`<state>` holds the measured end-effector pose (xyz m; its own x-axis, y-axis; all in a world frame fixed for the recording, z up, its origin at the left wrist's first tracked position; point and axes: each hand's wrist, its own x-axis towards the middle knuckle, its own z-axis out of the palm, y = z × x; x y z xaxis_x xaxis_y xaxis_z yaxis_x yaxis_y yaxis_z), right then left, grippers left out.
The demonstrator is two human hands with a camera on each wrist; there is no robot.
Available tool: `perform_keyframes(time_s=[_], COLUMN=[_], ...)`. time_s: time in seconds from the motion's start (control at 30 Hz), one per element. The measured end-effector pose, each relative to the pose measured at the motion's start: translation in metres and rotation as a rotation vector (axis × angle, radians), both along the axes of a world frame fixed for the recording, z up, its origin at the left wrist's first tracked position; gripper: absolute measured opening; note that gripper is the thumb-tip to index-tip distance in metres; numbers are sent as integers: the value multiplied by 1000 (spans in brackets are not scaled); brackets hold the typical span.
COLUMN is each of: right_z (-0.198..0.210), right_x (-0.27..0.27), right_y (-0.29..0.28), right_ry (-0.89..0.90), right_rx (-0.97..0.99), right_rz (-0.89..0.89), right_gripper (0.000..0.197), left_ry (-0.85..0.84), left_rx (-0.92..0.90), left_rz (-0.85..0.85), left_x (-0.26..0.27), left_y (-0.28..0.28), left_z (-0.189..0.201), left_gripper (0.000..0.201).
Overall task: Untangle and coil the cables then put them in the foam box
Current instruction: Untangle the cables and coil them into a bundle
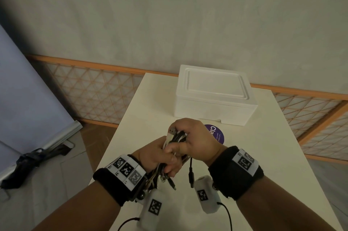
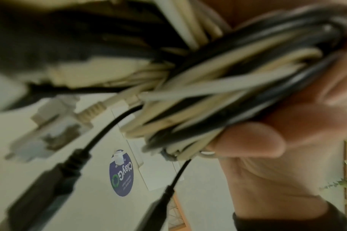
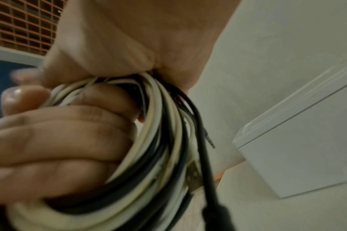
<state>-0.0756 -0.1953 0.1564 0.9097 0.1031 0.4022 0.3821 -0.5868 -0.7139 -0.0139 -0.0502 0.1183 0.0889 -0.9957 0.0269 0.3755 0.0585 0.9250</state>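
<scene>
Bundle of cables (image 1: 175, 148): black and white leads gathered in one mixed bunch, held in the air above the near half of the bench (image 1: 143, 110), between both hands. Several plug ends hang loose below the bunch; one black plug (image 1: 191, 178) dangles on its lead under the right wrist. A pale connector (image 1: 171, 130) sticks out at the top of the bunch.

Left hand (image 1: 156, 155): fingers curled round the lower part of the bundle, thumb across it. In the left wrist view the leads (image 2: 218, 87) run as crossed black and cream strands, blurred, with a fingertip (image 2: 253, 140) pressed against their underside.

Right hand (image 1: 197, 140): clenched on the upper part of the bundle, knuckles toward the foam box. In the right wrist view the fingers (image 3: 69, 137) wrap round looped black and white strands (image 3: 164, 140), which hang in an arc below the palm.

Foam box (image 1: 214, 97): white, rectangular, lid on, standing on the far half of the bench, apart from the hands and cables. Its corner shows in the right wrist view (image 3: 299, 156).

Round purple sticker (image 1: 216, 132): flat on the bench just in front of the box, partly hidden by the right hand; white lettering, also seen in the left wrist view (image 2: 122, 176).

Wrist bands: black, with black-and-white square markers, one on each forearm.
</scene>
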Motion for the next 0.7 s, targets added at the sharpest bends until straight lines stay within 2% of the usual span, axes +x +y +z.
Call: perform_keyframes(time_s=[0.1, 0.2, 0.27, 0.33, 0.43, 0.5, 0.53, 0.63, 0.7], right_z=[-5, -9, -9, -9, -4, 0, 1, -3, -9], right_x=[6, 8, 7, 5, 6, 7, 6, 1, -2], right_y=[-2, -9, -13, -11, -8, -12, -15, -23, -18], right_ry=[-3, 2, 11, 15, 28, 89, 124, 224, 271], right_rx=[-77, -36, -11, 16, 128, 254, 322, 555, 749], right_rz=[-85, -195, -233, -229, -201, -141, -96, 8, 21], right_gripper=[64, 77, 83, 77, 60, 44, 41, 56, 58], left_ry=[-181, -312, -349, -437, -576, -522, -481, -370, -302], left_rx=[93, 193, 184, 215, 321, 293, 268, 184, 142], left_rz=[174, 499, 539, 547, 702, 709, 696, 683, 684], left_x=[1, -3, -7, -13, -16, -17, -16, -16, -15], left_y=[0, 1, 2, 4, 2, 2, 2, 2, -1], left_z=[3, 11, 16, 18, 20, 26, 29, 38, 38], left_gripper=[11, 28, 31, 39, 25, 18, 16, 26, 30])
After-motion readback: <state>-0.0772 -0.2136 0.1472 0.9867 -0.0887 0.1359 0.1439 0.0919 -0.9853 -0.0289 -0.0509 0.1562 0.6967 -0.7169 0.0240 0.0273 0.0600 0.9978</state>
